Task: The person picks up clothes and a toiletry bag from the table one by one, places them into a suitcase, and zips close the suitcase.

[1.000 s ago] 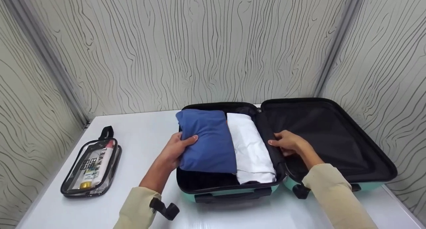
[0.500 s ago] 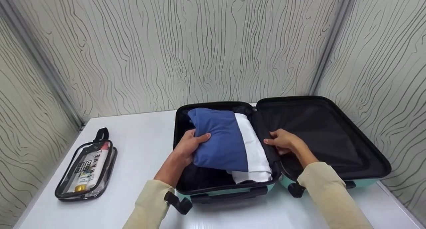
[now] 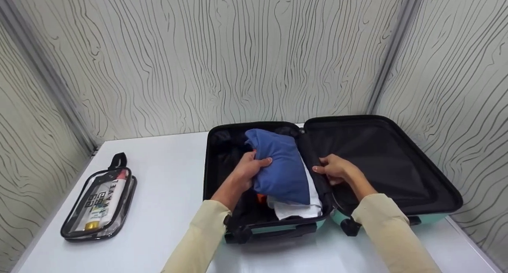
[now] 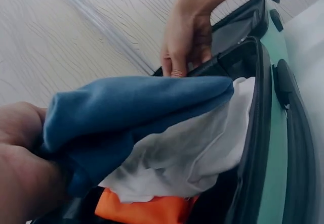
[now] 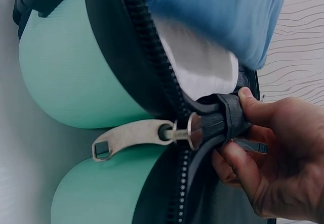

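Observation:
My left hand (image 3: 249, 168) grips the left edge of a folded blue garment (image 3: 281, 166), thumb on top, above the left half of an open mint-green suitcase (image 3: 208, 173). Beneath the blue cloth lies a folded white garment (image 4: 177, 158), largely covered in the head view. Something orange (image 4: 142, 209) shows under the white one. My right hand (image 3: 337, 169) pinches the black fabric lining (image 5: 223, 118) along the suitcase's hinge side, between thumb and fingers. A metal zipper pull (image 5: 131, 135) hangs beside it in the right wrist view.
A clear toiletry pouch (image 3: 131, 193) with black trim, holding a white tube and other items, lies on the white table (image 3: 170, 177) at left. The suitcase's other half (image 3: 381, 162) lies open at right. Patterned panels (image 3: 254, 58) rise behind and at both sides.
My left hand has moved right with the blue garment, which now covers most of the white one. The suitcase's dark left interior and an orange bit have come into view. My right hand keeps its hold.

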A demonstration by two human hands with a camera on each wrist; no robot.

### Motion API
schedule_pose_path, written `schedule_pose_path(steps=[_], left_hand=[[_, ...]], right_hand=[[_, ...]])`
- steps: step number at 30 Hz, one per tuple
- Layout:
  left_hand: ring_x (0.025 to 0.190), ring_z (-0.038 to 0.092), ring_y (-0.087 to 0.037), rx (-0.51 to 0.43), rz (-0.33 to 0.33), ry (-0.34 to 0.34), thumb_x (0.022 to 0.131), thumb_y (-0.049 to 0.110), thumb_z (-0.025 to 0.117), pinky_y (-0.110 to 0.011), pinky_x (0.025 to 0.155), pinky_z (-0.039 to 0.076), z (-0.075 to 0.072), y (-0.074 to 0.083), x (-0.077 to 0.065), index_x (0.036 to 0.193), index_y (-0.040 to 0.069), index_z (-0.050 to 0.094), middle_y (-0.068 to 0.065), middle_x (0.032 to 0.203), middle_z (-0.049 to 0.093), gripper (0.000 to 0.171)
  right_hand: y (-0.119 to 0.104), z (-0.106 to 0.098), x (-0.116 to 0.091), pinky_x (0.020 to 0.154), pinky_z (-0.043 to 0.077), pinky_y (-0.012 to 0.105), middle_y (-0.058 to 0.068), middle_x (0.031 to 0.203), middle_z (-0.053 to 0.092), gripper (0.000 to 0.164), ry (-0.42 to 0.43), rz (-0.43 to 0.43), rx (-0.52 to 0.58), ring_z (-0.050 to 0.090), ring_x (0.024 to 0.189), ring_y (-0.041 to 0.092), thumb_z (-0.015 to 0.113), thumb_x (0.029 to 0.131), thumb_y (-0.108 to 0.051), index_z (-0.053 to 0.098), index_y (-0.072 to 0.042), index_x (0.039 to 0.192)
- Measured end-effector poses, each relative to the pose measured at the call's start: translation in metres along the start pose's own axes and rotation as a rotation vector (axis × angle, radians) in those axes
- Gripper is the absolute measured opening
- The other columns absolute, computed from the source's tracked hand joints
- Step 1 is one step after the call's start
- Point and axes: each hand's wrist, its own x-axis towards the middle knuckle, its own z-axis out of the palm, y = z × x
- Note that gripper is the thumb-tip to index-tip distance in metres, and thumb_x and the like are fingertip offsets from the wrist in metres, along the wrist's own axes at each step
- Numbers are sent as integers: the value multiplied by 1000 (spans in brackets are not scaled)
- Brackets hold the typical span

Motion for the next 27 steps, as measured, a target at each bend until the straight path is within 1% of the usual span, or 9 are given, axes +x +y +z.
schedule_pose_path(steps=[3,7,9,13,16,19,21,24,27], left_hand=[[74,59,-13,12,-19,27,85,3,62,-26,67,50,7,-4,9,102,-3,60,-3,82,61,18],[71,58,-12,-17,-45,34,85,3,63,-25,65,49,14,-8,17,99,-3,60,-2,79,60,16],[72,58,-13,-31,-49,29,85,3,62,-25,66,49,16,-9,19,99,-2,59,-2,79,59,15],[75,58,-14,-71,-48,6,87,3,61,-26,67,50,19,-10,22,103,-2,58,-3,83,60,17],[76,59,-15,-92,-51,6,87,4,60,-27,68,51,19,-13,25,106,-3,57,-4,85,60,20],[76,58,-15,-73,-55,28,87,4,60,-28,69,50,17,-20,29,108,-5,57,-4,85,60,22],[78,58,-15,-55,-54,47,87,4,60,-28,72,50,16,-26,31,111,-5,56,-5,88,60,25],[87,58,-18,-9,-56,70,87,4,59,-32,82,50,15,-34,35,116,-7,53,-10,99,61,31],[103,55,-24,77,-86,107,87,4,60,-37,93,46,15,-41,37,123,-8,47,-17,118,56,40]], right_hand=[[-1,0,0,42,39,19,-5,54,38,41,-7,15,9,39,43,5,53,95,-21,48,2,128],[-2,0,0,41,38,19,-5,55,39,34,-2,29,13,39,43,5,53,95,-22,51,1,121],[-2,1,-1,42,39,19,-4,55,39,34,-1,32,16,39,43,5,53,95,-22,51,1,121],[-1,1,-2,43,39,20,-5,54,38,41,-4,37,4,38,43,6,52,96,-22,48,1,129],[-2,2,-2,43,39,20,-5,52,35,38,-1,39,-10,35,42,6,51,96,-22,49,0,128],[-3,3,-1,43,40,20,-5,53,35,34,6,35,-14,36,44,6,51,96,-22,52,-1,122],[-3,3,-1,44,40,21,-4,54,37,33,9,33,-14,38,45,7,51,96,-22,53,-1,121],[-2,3,-1,45,42,21,-4,56,39,33,10,21,-30,41,47,7,51,96,-22,54,0,121],[-1,2,-2,44,41,21,-4,56,38,33,19,26,-33,41,47,7,51,96,-22,54,0,120]])
